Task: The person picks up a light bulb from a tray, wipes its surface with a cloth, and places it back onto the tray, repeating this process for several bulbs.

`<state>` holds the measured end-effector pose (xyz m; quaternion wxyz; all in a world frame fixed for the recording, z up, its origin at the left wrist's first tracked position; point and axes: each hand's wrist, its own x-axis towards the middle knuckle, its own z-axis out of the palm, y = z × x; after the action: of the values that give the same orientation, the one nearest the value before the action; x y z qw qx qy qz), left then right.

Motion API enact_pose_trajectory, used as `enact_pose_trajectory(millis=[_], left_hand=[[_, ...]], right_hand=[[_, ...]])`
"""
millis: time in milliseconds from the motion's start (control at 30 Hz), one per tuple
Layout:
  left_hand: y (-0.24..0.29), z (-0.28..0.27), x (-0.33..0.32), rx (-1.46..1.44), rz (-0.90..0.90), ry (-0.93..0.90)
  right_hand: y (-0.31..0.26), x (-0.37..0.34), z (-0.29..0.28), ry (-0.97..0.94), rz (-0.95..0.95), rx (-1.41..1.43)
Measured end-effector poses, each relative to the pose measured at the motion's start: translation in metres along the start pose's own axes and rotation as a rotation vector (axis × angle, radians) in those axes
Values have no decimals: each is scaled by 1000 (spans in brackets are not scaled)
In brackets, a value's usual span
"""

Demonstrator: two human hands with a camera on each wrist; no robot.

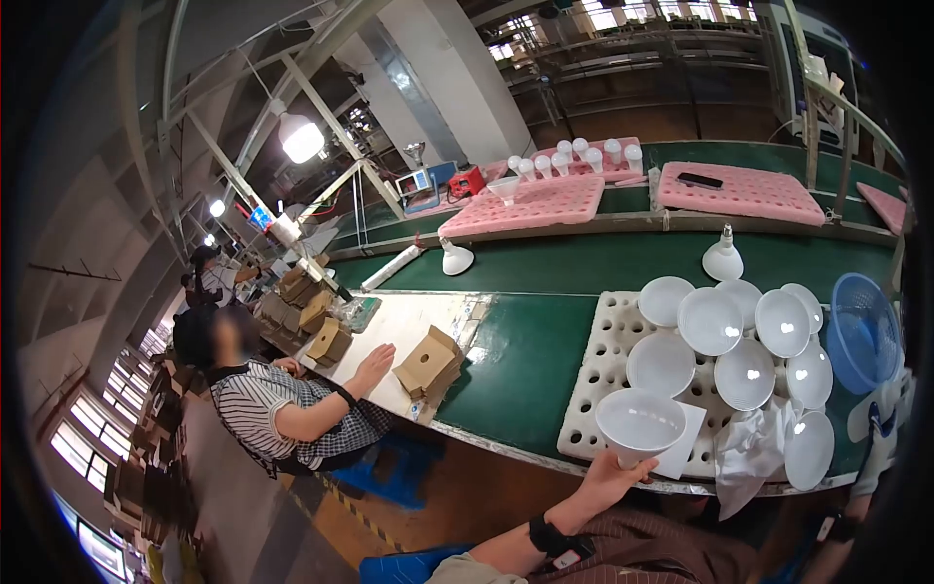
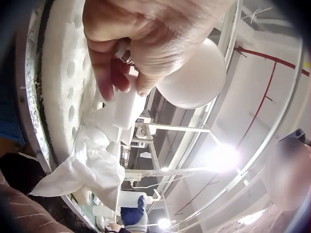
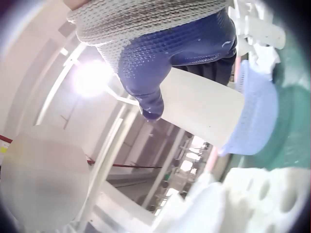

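Near the table's front edge in the head view, my bare left hand grips the narrow base of a white cone-shaped lamp, its wide face turned up. The left wrist view shows this hand with fingers curled at the base and the lamp's round face beside it. At the far right, my right hand wears a grey and blue glove. In the right wrist view the gloved hand holds a smooth white piece, its fingers partly hidden behind. Several white lamps lie on the holed foam tray.
Crumpled white wrapping hangs over the front edge. A blue basket stands at right. Two lamps stand farther back, before pink foam trays. To the left, a person sits near an open cardboard box.
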<state>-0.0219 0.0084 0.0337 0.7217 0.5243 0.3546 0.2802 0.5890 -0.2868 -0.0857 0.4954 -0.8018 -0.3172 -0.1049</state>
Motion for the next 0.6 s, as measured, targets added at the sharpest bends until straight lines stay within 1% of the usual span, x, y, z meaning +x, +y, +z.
enact_pose_trajectory(millis=[67,100,133,167,233,267,333,367,400,433,467,500,533,567,600], left_hand=[[-1,3,1,19,-9,-6],[2,6,-1,21,-45,-23],[4,9,-2,23,-82,-39],[3,11,-3,-5,-43,-39],[6,13,-5,12,-29,-58],[7,14,-5,28,-20,-85],[2,12,-5,91,-31,-85],[0,12,-6,56,-45,-84],[0,11,-6,21,-58,-83],[2,11,-6,20,-58,-88],[6,10,-8,37,-74,-79],[8,11,-11,52,-96,-69],[7,10,-12,51,-111,-76],[6,10,-13,49,-88,-90],[5,11,-13,46,-64,-111]], right_hand=[[43,7,22,24,15,-35],[57,6,34,27,22,-35],[58,2,49,31,32,-11],[58,-6,58,30,47,32],[50,-20,71,32,97,147],[47,-22,71,33,96,150],[54,-28,67,-28,264,26],[59,-34,59,-22,268,23],[95,-41,52,-3,174,66],[89,-44,43,15,78,107],[85,-51,22,65,27,54],[14,-68,10,136,-16,0],[-83,-86,4,139,-48,21],[-169,-109,4,96,-79,89],[-246,-131,11,-5,-111,209]])
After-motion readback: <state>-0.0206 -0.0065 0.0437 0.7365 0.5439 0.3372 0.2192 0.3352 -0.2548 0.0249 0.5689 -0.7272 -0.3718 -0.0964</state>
